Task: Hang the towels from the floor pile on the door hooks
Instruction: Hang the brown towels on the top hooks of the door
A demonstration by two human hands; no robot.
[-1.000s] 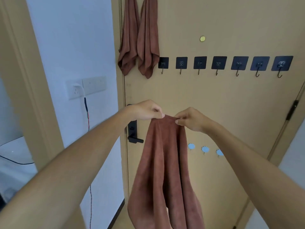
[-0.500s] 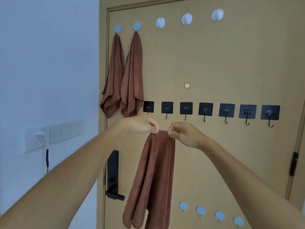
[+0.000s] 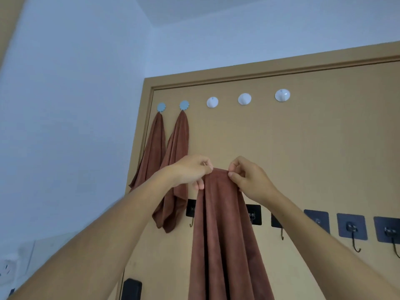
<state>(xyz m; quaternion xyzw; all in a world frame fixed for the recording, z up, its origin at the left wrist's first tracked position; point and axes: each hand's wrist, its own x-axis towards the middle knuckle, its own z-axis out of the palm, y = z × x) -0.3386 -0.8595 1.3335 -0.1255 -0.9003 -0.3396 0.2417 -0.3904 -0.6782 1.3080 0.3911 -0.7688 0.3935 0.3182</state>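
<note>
A soft, matt brown cloth towel (image 3: 223, 234) with a fine nap is seen. The door (image 3: 324, 159) is finished in smooth, matt tan. At 12 o'clock, glossy white plastic hooks (image 3: 244, 98) are fixed; at 4 o'clock, dark metal hooks (image 3: 355, 243) on matt black pads.

Rust-brown towels (image 3: 223, 234) against a tan door (image 3: 303, 159); black square hooks (image 3: 351, 228), white round hooks (image 3: 244, 98), pale blue wall (image 3: 75, 105).

No legible text or labels anywhere
</note>
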